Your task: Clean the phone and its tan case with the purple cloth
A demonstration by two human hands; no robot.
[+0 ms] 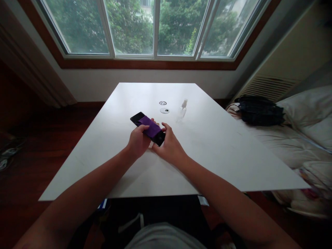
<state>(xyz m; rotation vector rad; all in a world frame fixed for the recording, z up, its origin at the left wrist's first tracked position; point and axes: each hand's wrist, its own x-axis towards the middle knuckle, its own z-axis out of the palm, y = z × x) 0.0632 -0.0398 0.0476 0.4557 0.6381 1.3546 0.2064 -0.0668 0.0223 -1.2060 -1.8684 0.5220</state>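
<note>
A black smartphone (160, 139) is held tilted above the white table, its dark screen facing up. Across its middle lies a purple cloth (151, 126). My left hand (138, 141) is closed round the phone's left side, with the thumb pressing on the cloth. At the phone's near right end, my right hand (169, 145) grips its edges between thumb and fingers. Something pale shows beneath the phone by the right thumb, too small to make out. Beyond the hands stands a clear spray bottle (182, 111) with a white cap.
The white table (212, 148) reaches towards a window (155, 27). Two small round discs (164, 110) lie near the bottle. To the right is a bed (261, 138) with a dark bag (260, 110) on it. A curtain (33, 62) hangs at the left.
</note>
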